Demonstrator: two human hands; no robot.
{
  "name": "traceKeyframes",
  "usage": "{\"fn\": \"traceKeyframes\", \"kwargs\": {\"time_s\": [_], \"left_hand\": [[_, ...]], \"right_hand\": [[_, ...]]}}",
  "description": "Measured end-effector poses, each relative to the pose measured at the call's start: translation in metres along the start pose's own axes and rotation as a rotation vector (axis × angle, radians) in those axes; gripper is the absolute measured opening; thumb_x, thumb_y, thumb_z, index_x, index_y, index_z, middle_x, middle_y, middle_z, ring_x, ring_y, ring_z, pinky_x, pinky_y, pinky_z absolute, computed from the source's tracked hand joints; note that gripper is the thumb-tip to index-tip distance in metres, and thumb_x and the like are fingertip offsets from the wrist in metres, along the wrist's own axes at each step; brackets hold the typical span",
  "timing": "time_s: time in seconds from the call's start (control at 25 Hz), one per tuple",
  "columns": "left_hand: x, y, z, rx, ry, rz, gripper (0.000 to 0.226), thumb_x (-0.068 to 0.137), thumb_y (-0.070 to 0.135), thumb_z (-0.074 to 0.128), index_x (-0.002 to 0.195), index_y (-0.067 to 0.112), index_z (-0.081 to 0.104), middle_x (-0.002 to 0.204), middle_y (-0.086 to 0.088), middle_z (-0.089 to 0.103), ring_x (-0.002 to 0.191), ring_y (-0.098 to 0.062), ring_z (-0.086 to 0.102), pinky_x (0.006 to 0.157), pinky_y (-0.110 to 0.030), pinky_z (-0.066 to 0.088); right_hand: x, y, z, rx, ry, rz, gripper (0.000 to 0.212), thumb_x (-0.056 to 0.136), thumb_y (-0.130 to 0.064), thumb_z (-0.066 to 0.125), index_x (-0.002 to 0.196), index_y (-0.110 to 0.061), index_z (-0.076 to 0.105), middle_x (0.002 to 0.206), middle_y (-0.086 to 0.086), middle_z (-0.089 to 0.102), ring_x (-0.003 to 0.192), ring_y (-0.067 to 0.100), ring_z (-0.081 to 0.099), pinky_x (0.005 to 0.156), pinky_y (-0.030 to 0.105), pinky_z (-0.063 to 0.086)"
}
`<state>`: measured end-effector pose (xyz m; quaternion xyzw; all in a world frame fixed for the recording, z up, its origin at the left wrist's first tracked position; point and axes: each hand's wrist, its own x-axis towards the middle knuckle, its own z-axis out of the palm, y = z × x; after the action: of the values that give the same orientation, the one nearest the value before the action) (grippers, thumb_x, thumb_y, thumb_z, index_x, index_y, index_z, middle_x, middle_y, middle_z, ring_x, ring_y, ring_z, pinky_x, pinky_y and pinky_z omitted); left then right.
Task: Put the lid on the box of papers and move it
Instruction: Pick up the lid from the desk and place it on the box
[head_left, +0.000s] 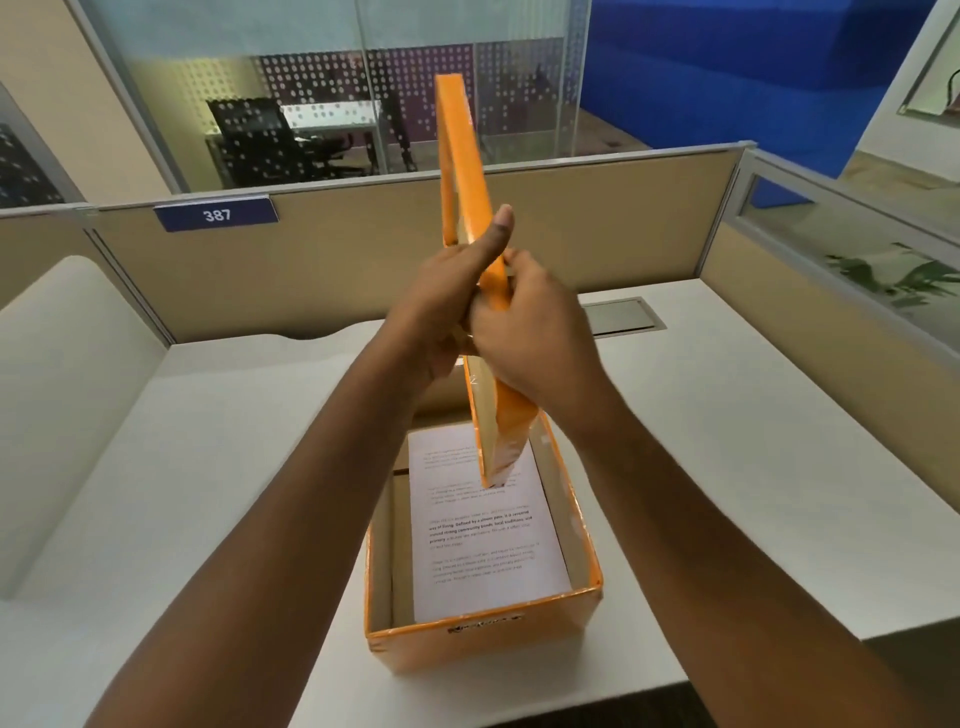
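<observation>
Holding orange lid (464, 171) on edge above open box (483, 631) on the desk (182, 467), papers (483, 540) inside; left hand (441, 306) and right hand (524, 332) clamping opposite faces mid-length, probably readying it for turning flat.

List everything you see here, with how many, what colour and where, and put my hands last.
lid: 1, orange, held on edge above the box
box: 1, orange, open, on the desk near its front edge
papers: 1 stack, white with print, inside the box
desk: 1, white, under the box
number plate: 1, blue, reads 387, on the beige partition
cable hatch: 1, grey, desk rear right
office chair: 1, black, behind the glass
left hand: 1, gripping the lid
right hand: 1, gripping the lid
</observation>
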<state>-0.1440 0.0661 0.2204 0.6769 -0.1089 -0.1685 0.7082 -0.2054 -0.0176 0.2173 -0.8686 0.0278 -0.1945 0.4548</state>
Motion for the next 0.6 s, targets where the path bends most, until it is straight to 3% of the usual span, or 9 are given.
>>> {"fn": "traceKeyframes", "kwargs": {"time_s": [0.12, 0.2, 0.28, 0.32, 0.4, 0.48, 0.52, 0.6], "left_hand": [[-0.007, -0.004, -0.014, -0.105, 0.088, 0.101, 0.033, 0.077, 0.038, 0.074, 0.092, 0.014, 0.058, 0.056, 0.006, 0.062, 0.054, -0.01, 0.063, 0.052, -0.024, 0.051], [-0.014, -0.007, -0.025, -0.157, 0.173, 0.127, 0.045, 0.079, 0.029, 0.075, 0.113, 0.007, 0.055, 0.064, 0.002, 0.063, 0.06, -0.013, 0.065, 0.055, -0.028, 0.054], [-0.02, -0.011, -0.038, -0.181, 0.275, 0.113, 0.048, 0.082, 0.02, 0.072, 0.122, 0.003, 0.051, 0.08, -0.006, 0.063, 0.073, -0.02, 0.067, 0.063, -0.034, 0.058], [-0.023, -0.015, -0.045, -0.176, 0.326, 0.095, 0.043, 0.083, 0.016, 0.07, 0.121, 0.006, 0.053, 0.089, -0.009, 0.064, 0.082, -0.025, 0.067, 0.068, -0.038, 0.059], [-0.034, -0.027, -0.061, -0.19, 0.373, 0.045, 0.032, 0.079, 0.014, 0.068, 0.108, 0.017, 0.057, 0.098, -0.011, 0.066, 0.091, -0.031, 0.067, 0.068, -0.039, 0.059], [-0.046, -0.043, -0.078, -0.294, 0.315, -0.002, 0.032, 0.075, 0.018, 0.065, 0.106, 0.02, 0.057, 0.096, -0.01, 0.073, 0.086, -0.031, 0.072, 0.062, -0.04, 0.06], [-0.052, -0.053, -0.087, -0.358, 0.267, -0.019, 0.033, 0.076, 0.019, 0.062, 0.109, 0.019, 0.057, 0.094, -0.009, 0.076, 0.084, -0.031, 0.074, 0.062, -0.041, 0.059], [-0.061, -0.076, -0.103, -0.436, 0.196, -0.053, 0.038, 0.078, 0.022, 0.058, 0.116, 0.017, 0.055, 0.097, -0.009, 0.077, 0.087, -0.031, 0.074, 0.065, -0.044, 0.059]], "right_hand": [[-0.004, -0.004, 0.007, 0.126, -0.141, -0.041, 0.03, 0.09, -0.026, 0.052, 0.118, -0.013, 0.055, 0.094, 0.005, 0.066, 0.084, 0.021, 0.066, 0.075, 0.042, 0.057], [-0.003, 0.0, 0.007, 0.281, -0.352, -0.083, 0.03, 0.092, -0.023, 0.053, 0.12, -0.012, 0.056, 0.104, 0.01, 0.067, 0.093, 0.023, 0.067, 0.083, 0.043, 0.057], [-0.004, 0.01, 0.008, 0.42, -0.521, -0.115, 0.028, 0.092, -0.026, 0.053, 0.116, -0.013, 0.061, 0.107, 0.007, 0.069, 0.098, 0.017, 0.066, 0.086, 0.034, 0.056], [-0.003, 0.017, 0.009, 0.457, -0.493, -0.094, 0.027, 0.092, -0.029, 0.052, 0.111, -0.014, 0.064, 0.104, 0.006, 0.07, 0.098, 0.016, 0.066, 0.086, 0.032, 0.056], [0.002, 0.033, 0.012, 0.353, -0.207, -0.021, 0.034, 0.093, -0.037, 0.048, 0.101, -0.01, 0.067, 0.096, 0.007, 0.07, 0.094, 0.021, 0.064, 0.08, 0.037, 0.054], [0.011, 0.061, 0.012, -0.034, 0.065, 0.06, 0.042, 0.093, -0.046, 0.045, 0.115, -0.012, 0.06, 0.113, 0.007, 0.064, 0.108, 0.023, 0.058, 0.085, 0.035, 0.047], [0.014, 0.075, 0.01, -0.188, 0.044, 0.173, 0.054, 0.092, -0.052, 0.043, 0.129, -0.013, 0.05, 0.13, 0.01, 0.055, 0.118, 0.026, 0.052, 0.091, 0.039, 0.045], [0.016, 0.1, 0.006, -0.197, -0.157, 0.436, 0.074, 0.087, -0.063, 0.04, 0.143, -0.017, 0.03, 0.146, 0.012, 0.041, 0.126, 0.035, 0.046, 0.095, 0.048, 0.042]]}}
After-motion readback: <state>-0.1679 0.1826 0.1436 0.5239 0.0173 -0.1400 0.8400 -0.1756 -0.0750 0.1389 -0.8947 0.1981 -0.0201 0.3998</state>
